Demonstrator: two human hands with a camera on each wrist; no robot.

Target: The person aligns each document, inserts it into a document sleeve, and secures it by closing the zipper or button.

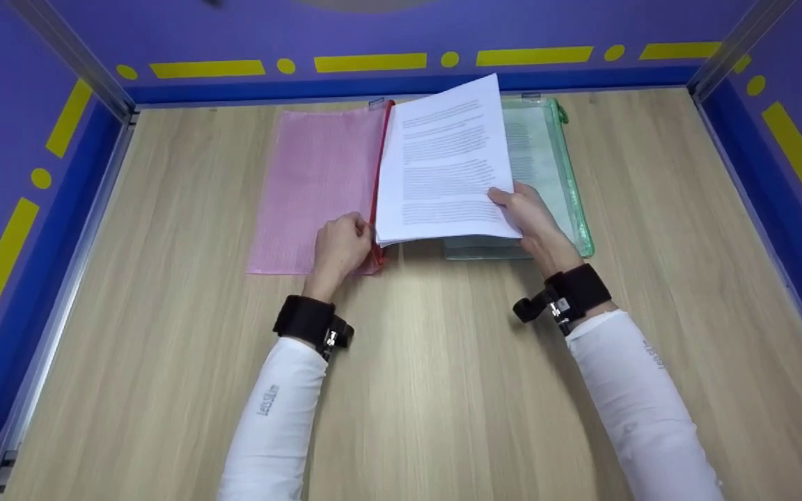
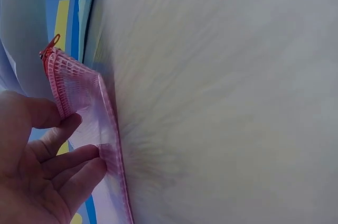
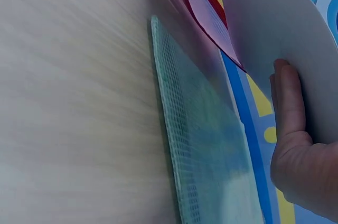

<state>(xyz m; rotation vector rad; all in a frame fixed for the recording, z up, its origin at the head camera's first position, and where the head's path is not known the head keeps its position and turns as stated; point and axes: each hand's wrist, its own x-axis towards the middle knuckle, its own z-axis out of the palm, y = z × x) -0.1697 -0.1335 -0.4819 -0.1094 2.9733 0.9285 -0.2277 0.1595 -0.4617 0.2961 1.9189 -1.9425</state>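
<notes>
A pink mesh zipper pouch (image 1: 321, 181) with a red zipper edge lies on the table. My left hand (image 1: 342, 242) pinches its mesh near the zipper's lower end, between thumb and index finger in the left wrist view, and that corner is lifted. My right hand (image 1: 533, 212) grips a stack of printed sheets (image 1: 446, 160) by its lower right side, thumb on top and fingers beneath. The stack is tilted, its left edge right at the red zipper. In the right wrist view the pouch's mouth (image 3: 206, 12) gapes beside the paper.
A green mesh zipper pouch (image 1: 571, 188) with printed sheets inside lies at the right, partly under the held stack. Blue panels with yellow marks (image 1: 370, 63) wall in the wooden table (image 1: 408, 390) at the back and both sides.
</notes>
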